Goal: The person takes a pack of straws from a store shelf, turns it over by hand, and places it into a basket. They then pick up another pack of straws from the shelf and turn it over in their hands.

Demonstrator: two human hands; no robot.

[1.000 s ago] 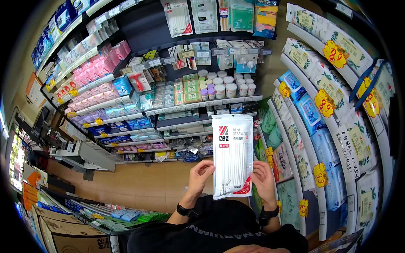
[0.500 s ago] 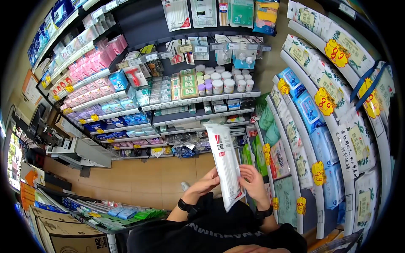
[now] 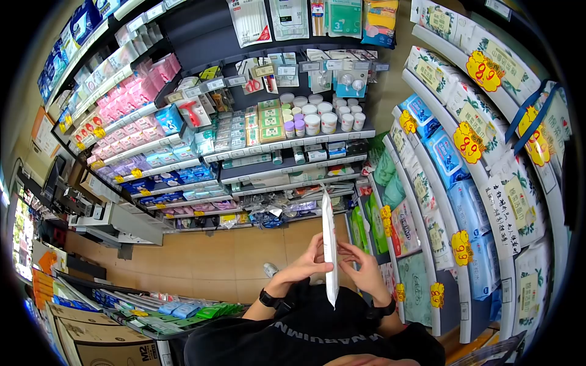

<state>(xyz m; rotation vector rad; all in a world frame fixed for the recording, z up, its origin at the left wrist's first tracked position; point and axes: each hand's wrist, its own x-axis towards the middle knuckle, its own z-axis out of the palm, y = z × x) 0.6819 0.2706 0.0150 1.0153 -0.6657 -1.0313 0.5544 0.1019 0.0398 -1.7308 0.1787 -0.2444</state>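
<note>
White packet is upright and nearly edge-on to you, near the middle of the scene, between your two hands. At the near left, you have a cardboard box; farther off on that side, pink packs line a shelf. Your left hand, with a dark band at its wrist, grips the packet, thumb against its left side. Beyond, at the far middle, white-lidded tubs stand on a shelf. Your right hand is half curled at the packet's right side, fingers close to it; you cannot tell whether they pinch it. On the right, blue packs fill a curved rack, with yellow price tags beside them.
</note>
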